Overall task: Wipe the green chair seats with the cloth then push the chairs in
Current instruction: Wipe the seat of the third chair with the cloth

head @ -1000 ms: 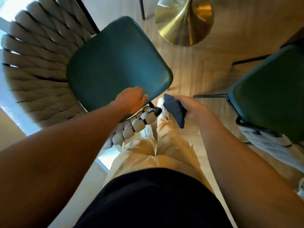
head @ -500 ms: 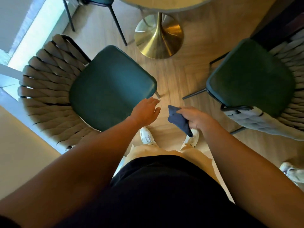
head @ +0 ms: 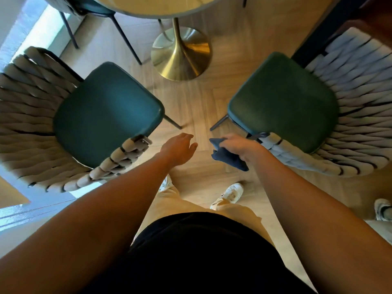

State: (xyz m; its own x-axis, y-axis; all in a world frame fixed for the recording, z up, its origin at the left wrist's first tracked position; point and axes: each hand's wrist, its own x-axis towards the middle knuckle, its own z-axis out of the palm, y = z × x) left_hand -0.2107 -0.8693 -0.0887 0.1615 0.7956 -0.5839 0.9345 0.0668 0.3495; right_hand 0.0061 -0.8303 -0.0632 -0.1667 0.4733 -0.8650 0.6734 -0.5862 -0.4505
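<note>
Plainly, right hand [head: 237, 145] grips unlabelled cloth [head: 228, 157] between green seats [head: 106, 115].

No readable text, labels, brands or numbers anywhere.

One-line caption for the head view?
Right hand grips a dark cloth, left hand empty, between two green-seated chairs.

Green chair seats [head: 106, 112], beige woven chair backs [head: 25, 124], navy cloth [head: 228, 157], gold table base [head: 182, 58], seemingly pale herringbone floor [head: 195, 98].
</note>
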